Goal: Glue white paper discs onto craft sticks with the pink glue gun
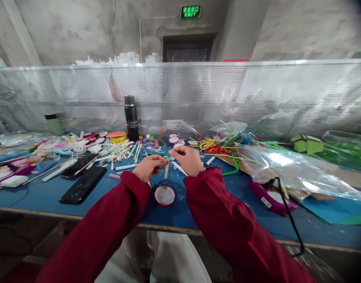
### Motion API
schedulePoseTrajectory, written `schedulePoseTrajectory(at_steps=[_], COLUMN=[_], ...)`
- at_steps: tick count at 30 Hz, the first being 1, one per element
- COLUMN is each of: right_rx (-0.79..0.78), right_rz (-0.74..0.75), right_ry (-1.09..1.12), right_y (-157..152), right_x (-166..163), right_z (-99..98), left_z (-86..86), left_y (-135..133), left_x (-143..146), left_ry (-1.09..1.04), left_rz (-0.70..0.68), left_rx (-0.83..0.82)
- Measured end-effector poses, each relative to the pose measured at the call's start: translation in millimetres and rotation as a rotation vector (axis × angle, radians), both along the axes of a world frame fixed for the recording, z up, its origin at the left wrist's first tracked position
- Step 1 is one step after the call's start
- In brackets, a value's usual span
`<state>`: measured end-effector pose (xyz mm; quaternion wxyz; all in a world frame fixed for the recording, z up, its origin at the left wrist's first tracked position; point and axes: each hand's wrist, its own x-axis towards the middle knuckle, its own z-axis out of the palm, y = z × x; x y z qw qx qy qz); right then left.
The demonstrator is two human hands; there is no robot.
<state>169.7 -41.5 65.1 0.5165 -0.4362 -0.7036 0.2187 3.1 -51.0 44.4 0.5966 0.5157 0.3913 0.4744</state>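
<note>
My left hand (151, 167) and my right hand (188, 159) meet above the middle of the table, fingertips pinched and nearly touching. Between them shows a tiny greenish bit (168, 155), too small to name; which hand grips it is unclear. Just below the fingertips is a wooden craft stick (166, 171). A white pen-like stick (179, 169) lies beside my right hand, partly covered by it. Nearer to me, between my forearms, a round red-rimmed jar lid (164, 195) rests on the blue tabletop (124, 200).
Two black phones (83, 184) lie at left, near scattered craft sticks (118, 151). A black bottle (131, 118) stands behind them. At right are clear plastic sheeting (286, 165), coloured pipe cleaners (210, 145) and a purple device (271, 198) with a black cable. A perforated metal screen (198, 98) backs the table.
</note>
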Motion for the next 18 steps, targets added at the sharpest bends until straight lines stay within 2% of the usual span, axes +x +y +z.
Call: schedulePoseTrajectory(at_steps=[9,15,18], right_rx=[-0.121,-0.142,-0.108], right_rz=[-0.01,0.035,0.048], right_ry=[0.088,0.103,0.073], right_y=[4.3,5.3,-0.6], right_x=[4.0,0.9,-0.3], right_z=[-2.9,-6.3,-0.8], left_z=[3.7,0.9,0.0], left_y=[-2.9,0.2,1.2], left_x=[0.6,-1.1,-2.4], left_ry=[-0.004,0.054,0.079], left_rz=[-0.001,0.001,0.004], left_rx=[-0.056,-0.036,-0.011])
